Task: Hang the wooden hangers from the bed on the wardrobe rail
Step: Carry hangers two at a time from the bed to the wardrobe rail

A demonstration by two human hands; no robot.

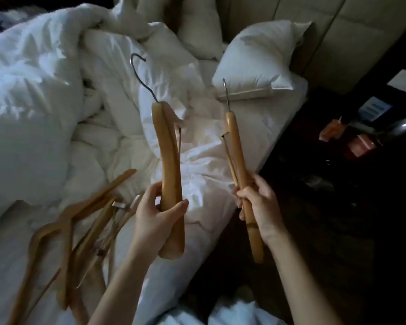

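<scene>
Bed (220,174) fills the upper left and centre of view: white sheet, a rumpled white duvet (33,102) heaped on the left side, a white pillow (256,64) against the padded beige headboard (338,38) at upper right. Light is dim. To the right of the bed the floor is dark; a low dark nightstand (338,160) carries small items too blurred to identify, among them something orange and something red.

Pile of wooden hangers (80,226) lies on the sheet at lower left, tangled, arms crossing one another, just beside my left forearm.

Left hand (157,219): raised over the bed, grip closed around the lower half of the left hangers (169,165). This looks like two hangers stacked flat together, though I cannot tell the count for certain. Held near upright, seen edge-on, metal hook (141,73) pointing up and away from me.

Right hand (258,205): raised at the bed's right edge, grip closed around the right hanger (237,156) below its middle, fingers wrapped over both the wooden arm and the thin trouser bar. Also near upright, edge-on, hook at top. The two held sets are well apart, not touching. Both forearms are bare and extend up from the bottom of view.
</scene>
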